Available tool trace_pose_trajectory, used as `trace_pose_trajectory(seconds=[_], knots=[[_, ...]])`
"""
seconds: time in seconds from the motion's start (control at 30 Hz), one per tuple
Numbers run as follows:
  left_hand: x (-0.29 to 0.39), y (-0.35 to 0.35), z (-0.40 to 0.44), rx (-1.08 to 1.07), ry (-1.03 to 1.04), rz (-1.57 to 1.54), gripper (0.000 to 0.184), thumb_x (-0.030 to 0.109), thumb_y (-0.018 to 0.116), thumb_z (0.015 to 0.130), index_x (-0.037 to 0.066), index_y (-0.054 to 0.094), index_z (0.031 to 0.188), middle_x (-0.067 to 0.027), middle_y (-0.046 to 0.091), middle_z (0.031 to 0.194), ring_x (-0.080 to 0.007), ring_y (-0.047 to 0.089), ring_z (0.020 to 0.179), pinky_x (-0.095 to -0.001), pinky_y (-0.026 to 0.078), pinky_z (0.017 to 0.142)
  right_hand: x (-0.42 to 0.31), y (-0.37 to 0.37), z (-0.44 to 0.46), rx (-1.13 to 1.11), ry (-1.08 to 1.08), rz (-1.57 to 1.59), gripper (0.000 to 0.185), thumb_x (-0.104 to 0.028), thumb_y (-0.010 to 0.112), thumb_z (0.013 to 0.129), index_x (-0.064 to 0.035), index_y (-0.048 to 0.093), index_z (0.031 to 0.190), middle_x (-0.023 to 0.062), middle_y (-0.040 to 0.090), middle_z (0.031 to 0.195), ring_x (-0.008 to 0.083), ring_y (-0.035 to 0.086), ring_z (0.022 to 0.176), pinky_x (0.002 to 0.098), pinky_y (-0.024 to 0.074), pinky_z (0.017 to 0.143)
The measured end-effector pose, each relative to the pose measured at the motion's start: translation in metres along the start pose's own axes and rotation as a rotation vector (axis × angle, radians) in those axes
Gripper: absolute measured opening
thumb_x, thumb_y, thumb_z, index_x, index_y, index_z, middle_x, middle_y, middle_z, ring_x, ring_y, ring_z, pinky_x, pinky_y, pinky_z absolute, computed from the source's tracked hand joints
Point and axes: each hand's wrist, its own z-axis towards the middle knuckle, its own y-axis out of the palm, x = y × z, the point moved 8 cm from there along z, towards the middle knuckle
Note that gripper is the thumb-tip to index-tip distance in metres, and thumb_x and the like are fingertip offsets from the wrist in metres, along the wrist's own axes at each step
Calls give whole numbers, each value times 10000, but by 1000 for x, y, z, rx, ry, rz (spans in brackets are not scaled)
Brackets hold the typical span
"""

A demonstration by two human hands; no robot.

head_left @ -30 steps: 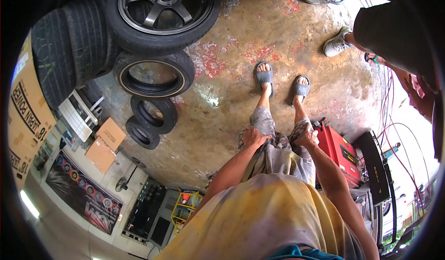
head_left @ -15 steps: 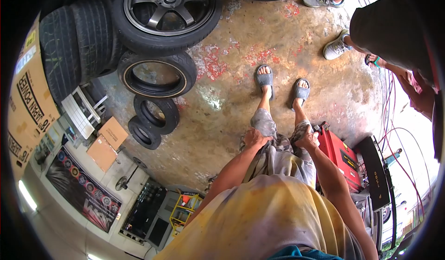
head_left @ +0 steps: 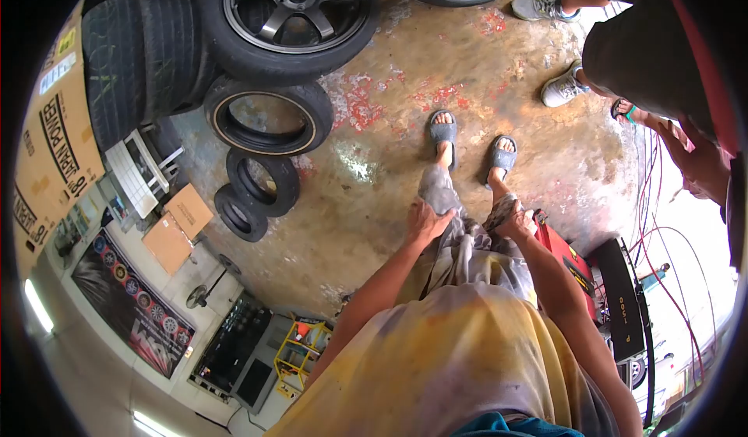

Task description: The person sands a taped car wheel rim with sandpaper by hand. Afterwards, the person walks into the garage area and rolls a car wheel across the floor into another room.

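My left hand (head_left: 428, 220) is closed round the cloth at the knee of the left trouser leg (head_left: 441, 190), which is grey and patterned. On the other side, my right hand (head_left: 516, 223) has its fingers bent on the camouflage right trouser leg (head_left: 500, 213) near the knee. Below the hems, my feet stand in grey slide sandals (head_left: 443, 133) on the floor. A stained yellow shirt (head_left: 436, 343) covers my body at the bottom of the view. Close to my right hand is a red case (head_left: 559, 246), partly hidden by my arm.
Several tyres stand at the left, one on a dark spoked wheel (head_left: 292, 5). A person's grey shoe (head_left: 562, 88) is at the upper right, near cables (head_left: 650, 180). Cardboard boxes (head_left: 166, 242) and a yellow rack (head_left: 300, 351) lie left. The floor (head_left: 374, 211) is stained concrete.
My left hand and the left trouser hem sit slightly farther toward the foot. My right hand has shifted a little the same way. The whole view has tilted slightly.
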Motion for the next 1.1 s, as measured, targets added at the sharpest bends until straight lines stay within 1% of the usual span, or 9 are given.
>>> trace_pose_trajectory(seconds=[0.07, 0.23, 0.33, 0.43, 0.5, 0.6, 0.77, 0.83, 1.1], knots=[[13, -35, -9, 65, 11, -37, 1061, 676, 724, 753, -159, 391, 1319, -294, 573, 1249, -397, 617, 1140, -454, 518, 953, 1, -22, -8, -52, -9, 52, 1402, -517, 887, 537, -149, 39, 1590, 217, 435, 1353, 366, 543, 1244, 430, 508, 984], [22, -32, 18, 44, 41, 55, 1109, 703, 683, 772, -201, 376, 1336, -353, 563, 1268, -415, 612, 1166, -435, 519, 970, -10, -44, 7, -43, 11, 117, 1333, -482, 898, 523, -135, 135, 1560, 247, 459, 1350, 382, 572, 1224, 426, 526, 981], [29, -52, 51, 115, 84, 130, 1089, 686, 687, 777, -205, 382, 1323, -354, 570, 1253, -410, 611, 1169, -436, 518, 972, -24, -56, 7, -161, 15, 203, 1451, -490, 896, 496, -69, 46, 1595, 282, 378, 1458, 406, 480, 1320, 438, 443, 1083], [15, -83, 67, 7, 97, 116, 1040, 666, 698, 781, -197, 409, 1282, -348, 591, 1210, -410, 622, 1148, -433, 534, 950, -42, -44, 4, -162, 35, 182, 1344, -506, 897, 521, -151, 134, 1570, 259, 440, 1382, 386, 559, 1244, 431, 529, 983], [9, -105, 76, 100, 126, 119, 864, 622, 739, 776, -113, 468, 1141, -255, 634, 1052, -362, 703, 913, -421, 589, 775, -61, -43, -11, -157, 77, 129, 1392, -528, 897, 514, -164, 92, 1591, 263, 409, 1409, 395, 552, 1252, 447, 521, 994], [6, -122, 83, 52, 135, 124, 875, 629, 729, 788, -114, 461, 1166, -272, 633, 1076, -373, 699, 946, -427, 586, 794, -71, -40, -33, -272, 147, 131, 1347, -540, 886, 560, -224, 95, 1604, 220, 440, 1381, 371, 563, 1244, 450, 524, 979], [-2, -134, 95, -85, 59, 142, 966, 632, 705, 807, -163, 415, 1274, -286, 628, 1134, -375, 671, 1049, -459, 560, 873, -90, -37, -36, -321, 149, 135, 1381, -617, 881, 546, -206, 93, 1601, 225, 431, 1400, 392, 571, 1231, 468, 517, 990], [-8, -126, 101, -123, 71, 155, 1021, 644, 682, 818, -183, 373, 1331, -283, 624, 1166, -371, 650, 1104, -474, 541, 910, -98, -42, -41, -341, 124, 196, 1466, -660, 884, 493, -129, 73, 1592, 314, 392, 1461, 449, 501, 1306, 507, 462, 1055], [-10, -137, 111, -151, 56, 173, 1019, 666, 681, 805, -165, 389, 1319, -270, 622, 1159, -345, 665, 1057, -440, 555, 867, -108, -54, -47, -372, 151, 153, 1448, -711, 851, 530, -171, 42, 1603, 299, 398, 1438, 424, 547, 1263, 473, 495, 1026]])
